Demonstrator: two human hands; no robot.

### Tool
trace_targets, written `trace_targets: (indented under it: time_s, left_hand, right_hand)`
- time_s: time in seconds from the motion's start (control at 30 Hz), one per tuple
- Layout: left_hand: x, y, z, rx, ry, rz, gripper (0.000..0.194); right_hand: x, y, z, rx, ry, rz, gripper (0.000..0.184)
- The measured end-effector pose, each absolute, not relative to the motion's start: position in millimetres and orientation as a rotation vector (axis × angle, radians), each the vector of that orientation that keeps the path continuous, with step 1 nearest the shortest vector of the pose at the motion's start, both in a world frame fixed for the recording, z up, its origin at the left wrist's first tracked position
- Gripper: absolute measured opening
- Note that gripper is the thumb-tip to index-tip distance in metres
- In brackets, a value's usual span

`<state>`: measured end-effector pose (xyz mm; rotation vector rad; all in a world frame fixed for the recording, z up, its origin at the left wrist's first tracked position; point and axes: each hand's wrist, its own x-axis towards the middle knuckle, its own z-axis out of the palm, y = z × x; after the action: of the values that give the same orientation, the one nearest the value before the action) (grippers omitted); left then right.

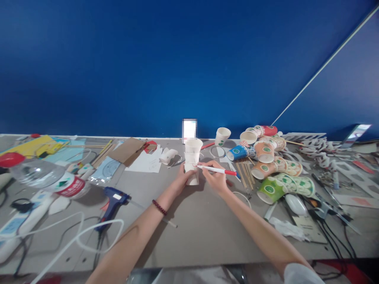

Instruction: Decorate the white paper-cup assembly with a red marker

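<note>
The left hand (182,178) has its fingers wrapped round the white cups (193,146), towards the surface's (189,236) far edge, apparently steadying them; the right hand (216,179) pinches a marker (229,172) between its fingers, tip against their side.

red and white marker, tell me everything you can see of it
The marker is slim, plastic-looking, with a white barrel and a red rear end. The right hand holds it nearly level in the picture, the red end pointing right. Its narrow tip points left, at or very near the white paper cups; contact is unclear.
</note>
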<state>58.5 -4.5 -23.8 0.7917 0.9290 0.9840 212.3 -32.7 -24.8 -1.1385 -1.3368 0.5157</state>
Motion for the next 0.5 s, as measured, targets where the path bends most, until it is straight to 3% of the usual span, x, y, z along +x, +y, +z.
trace_targets:
  time_s: [0.5]
  left_hand:
    - [56.5, -4.4, -22.9, 0.812, 0.928, 0.953, 0.056]
  right_hand:
    - [211.8, -32.7, -26.7, -1.167, -1.309, 0.433, 0.004]
